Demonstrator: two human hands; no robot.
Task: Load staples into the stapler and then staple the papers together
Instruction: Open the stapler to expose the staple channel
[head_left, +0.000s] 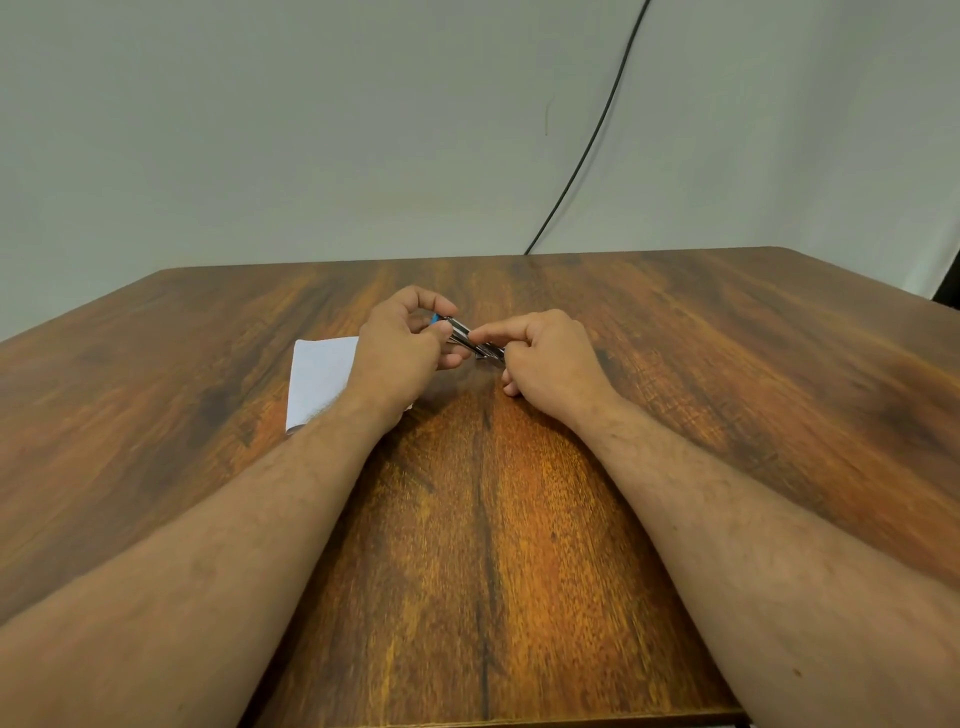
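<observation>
near the middle of the frame, the left hand curls its fingers and thumb round the blue end of a small silver metal stapler, held above the brown wooden bench. the right hand meets the stapler's other end, forefinger stretched along the metal and the other fingers tucked in, pinching there; blur hides any staples. a white sheet of paper lies flat on the bench at centre left, partly under the left wrist.
</observation>
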